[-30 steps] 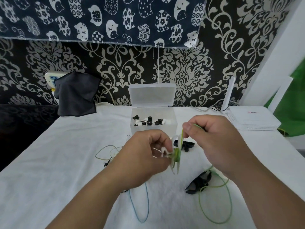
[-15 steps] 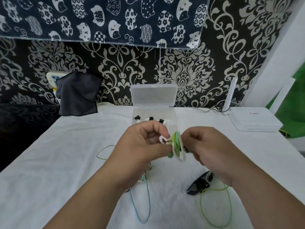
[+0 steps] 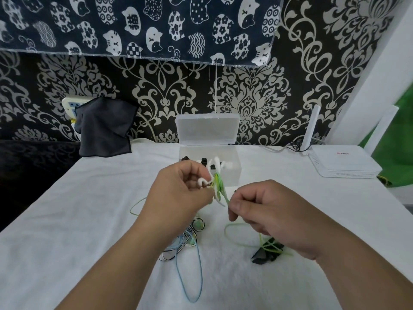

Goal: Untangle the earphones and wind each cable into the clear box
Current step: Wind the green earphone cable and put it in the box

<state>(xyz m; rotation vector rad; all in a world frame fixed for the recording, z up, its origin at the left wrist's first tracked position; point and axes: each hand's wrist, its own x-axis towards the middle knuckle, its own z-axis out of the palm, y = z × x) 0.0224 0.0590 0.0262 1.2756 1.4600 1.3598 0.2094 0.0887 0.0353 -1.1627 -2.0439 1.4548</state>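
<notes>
Both hands are closed on the green earphone cable (image 3: 220, 186): left hand (image 3: 178, 198) pinching its coil, right hand (image 3: 268, 211) gripping the strand beside it, clear box (image 3: 234, 171) just beyond.

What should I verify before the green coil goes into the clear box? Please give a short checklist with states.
1. Clear box lid open: ok.
2. Left hand pinches green coil: ok.
3. Right hand holds the loose green cable: ok.
4. Green cable fully wound: not ok, a loop lies on the white cloth.
5. Green cable free of black object: cannot tell.
6. Free room in box: cannot tell.
</notes>
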